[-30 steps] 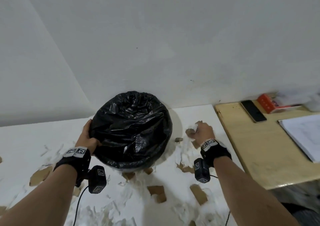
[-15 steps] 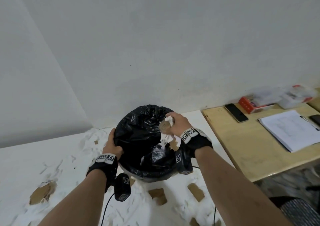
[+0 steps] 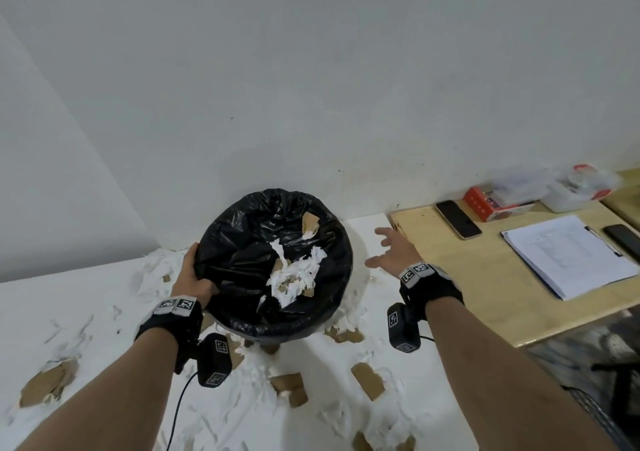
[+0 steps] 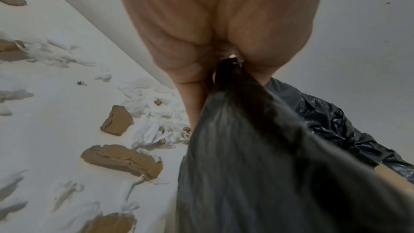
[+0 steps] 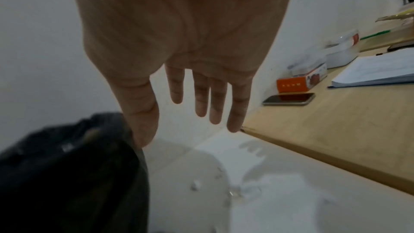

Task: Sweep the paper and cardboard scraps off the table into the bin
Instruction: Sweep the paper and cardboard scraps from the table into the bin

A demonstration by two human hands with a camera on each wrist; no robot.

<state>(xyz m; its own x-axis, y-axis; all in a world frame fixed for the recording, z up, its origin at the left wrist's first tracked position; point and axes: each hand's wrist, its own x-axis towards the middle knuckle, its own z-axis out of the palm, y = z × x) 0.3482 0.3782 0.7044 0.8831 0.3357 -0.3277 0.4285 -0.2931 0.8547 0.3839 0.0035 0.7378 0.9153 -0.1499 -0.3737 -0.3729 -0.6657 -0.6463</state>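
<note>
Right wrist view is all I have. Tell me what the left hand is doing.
Observer: The left hand grips the left rim of the bin, fingers curled over its black liner.
Operator: Report what is inside the bin.
Observer: White paper shreds and a few cardboard bits lie in the liner.
Operator: Now describe the table in front of the bin.
Observer: Cardboard scraps and torn paper lie on the white table, on the person's side of the bin.

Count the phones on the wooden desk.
2: one phone near the desk's left end beside the orange box; another at the right edge, partly cut off.
</note>
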